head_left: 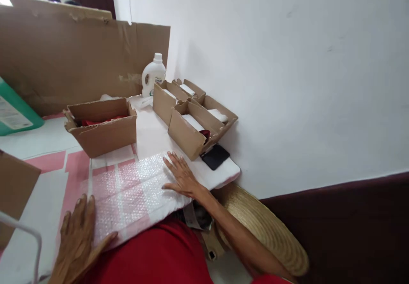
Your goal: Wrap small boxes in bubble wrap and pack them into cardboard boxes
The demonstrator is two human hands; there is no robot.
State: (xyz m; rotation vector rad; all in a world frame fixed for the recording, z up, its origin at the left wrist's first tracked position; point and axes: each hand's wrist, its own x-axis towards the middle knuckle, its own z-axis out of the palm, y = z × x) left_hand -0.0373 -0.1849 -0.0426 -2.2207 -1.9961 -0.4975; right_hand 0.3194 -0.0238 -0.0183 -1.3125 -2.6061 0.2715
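Observation:
A sheet of clear bubble wrap lies flat on the cloth-covered table right in front of me. At its left end, my left hand rests with fingers stretched out and the thumb on the sheet's near corner. My right hand lies spread on the opposite end, palm down. Neither hand grips anything. Beyond the wrap stands an open cardboard box with something red inside.
Several open cardboard boxes holding white items stand by the wall, with a flat black object beside them. Behind are a white jug and a cardboard panel. A green container stands left; a round woven piece sits below the table edge.

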